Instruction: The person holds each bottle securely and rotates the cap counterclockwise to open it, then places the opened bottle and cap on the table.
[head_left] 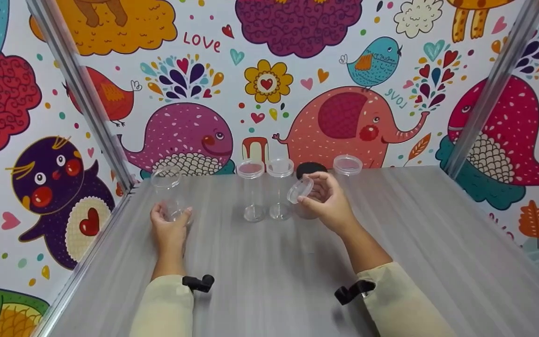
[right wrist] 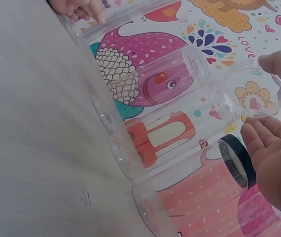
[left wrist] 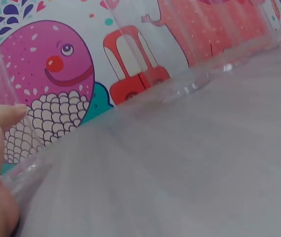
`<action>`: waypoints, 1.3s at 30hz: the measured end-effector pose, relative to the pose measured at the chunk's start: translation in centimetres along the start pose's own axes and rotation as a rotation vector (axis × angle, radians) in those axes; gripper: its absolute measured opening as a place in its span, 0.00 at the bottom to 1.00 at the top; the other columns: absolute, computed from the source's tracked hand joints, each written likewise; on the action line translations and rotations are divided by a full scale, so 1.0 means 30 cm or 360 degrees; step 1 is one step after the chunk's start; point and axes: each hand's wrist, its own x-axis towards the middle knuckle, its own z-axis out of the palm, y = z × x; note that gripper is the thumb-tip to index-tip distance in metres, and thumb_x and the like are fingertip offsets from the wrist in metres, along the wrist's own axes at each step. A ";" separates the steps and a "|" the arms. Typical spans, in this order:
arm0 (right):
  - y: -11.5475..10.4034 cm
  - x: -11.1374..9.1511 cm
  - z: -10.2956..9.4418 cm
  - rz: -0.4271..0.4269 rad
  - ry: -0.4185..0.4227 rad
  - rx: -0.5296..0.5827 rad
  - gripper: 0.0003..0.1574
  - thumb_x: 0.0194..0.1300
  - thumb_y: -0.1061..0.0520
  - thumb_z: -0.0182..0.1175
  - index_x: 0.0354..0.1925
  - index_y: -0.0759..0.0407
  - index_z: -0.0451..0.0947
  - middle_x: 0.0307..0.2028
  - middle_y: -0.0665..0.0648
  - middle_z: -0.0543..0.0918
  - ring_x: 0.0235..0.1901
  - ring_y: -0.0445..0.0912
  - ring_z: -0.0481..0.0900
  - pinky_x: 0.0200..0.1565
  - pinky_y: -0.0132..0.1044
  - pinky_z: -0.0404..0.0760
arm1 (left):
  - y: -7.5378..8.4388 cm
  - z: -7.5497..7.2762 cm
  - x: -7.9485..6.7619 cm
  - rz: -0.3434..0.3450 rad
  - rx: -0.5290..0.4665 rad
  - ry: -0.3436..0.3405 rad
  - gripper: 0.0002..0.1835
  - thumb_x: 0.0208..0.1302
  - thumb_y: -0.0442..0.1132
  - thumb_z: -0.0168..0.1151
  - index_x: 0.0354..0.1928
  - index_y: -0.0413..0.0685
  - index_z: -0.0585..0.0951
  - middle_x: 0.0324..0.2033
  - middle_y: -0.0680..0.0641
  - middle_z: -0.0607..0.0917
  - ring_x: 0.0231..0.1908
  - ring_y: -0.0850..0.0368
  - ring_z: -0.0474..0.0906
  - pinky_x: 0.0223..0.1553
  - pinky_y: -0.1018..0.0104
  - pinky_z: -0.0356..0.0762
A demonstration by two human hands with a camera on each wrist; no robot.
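Note:
At the left of the table, my left hand grips a tall clear plastic jar around its lower part. The jar stands upright, and in the left wrist view the thumb lies along its side. My right hand pinches a clear round lid by its edge, tilted, between thumb and fingers. In the right wrist view the lid is close by the top of a clear jar. Behind the right hand is a jar with a black lid, its body mostly hidden.
Two clear jars, one left of the other, stand side by side mid-table. Another clear jar stands right of the black-lidded one, partly hidden by the right hand. A patterned wall backs the table, with metal posts at both sides.

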 end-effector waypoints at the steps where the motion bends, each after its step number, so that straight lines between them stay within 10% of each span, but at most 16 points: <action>1: 0.000 0.000 0.001 -0.0002 -0.0005 0.0009 0.37 0.61 0.65 0.75 0.65 0.60 0.72 0.67 0.66 0.81 0.65 0.56 0.83 0.66 0.34 0.83 | -0.003 -0.002 0.005 -0.0003 -0.0011 0.0004 0.51 0.64 0.39 0.78 0.82 0.49 0.57 0.84 0.47 0.61 0.85 0.51 0.53 0.86 0.55 0.51; 21: -0.004 -0.021 -0.069 0.0045 0.0042 -0.0108 0.37 0.63 0.60 0.77 0.65 0.59 0.73 0.67 0.59 0.84 0.68 0.53 0.83 0.69 0.38 0.81 | -0.003 -0.021 0.062 -0.0207 0.0287 0.0098 0.51 0.72 0.46 0.70 0.87 0.65 0.49 0.87 0.55 0.53 0.86 0.50 0.50 0.87 0.49 0.50; 39: -0.045 -0.022 -0.222 0.0004 0.0249 -0.0051 0.46 0.67 0.54 0.76 0.77 0.55 0.68 0.73 0.56 0.77 0.70 0.46 0.80 0.63 0.28 0.82 | -0.019 -0.033 0.075 -0.0086 0.0386 0.0150 0.45 0.75 0.40 0.61 0.87 0.60 0.50 0.86 0.48 0.57 0.86 0.46 0.52 0.87 0.48 0.49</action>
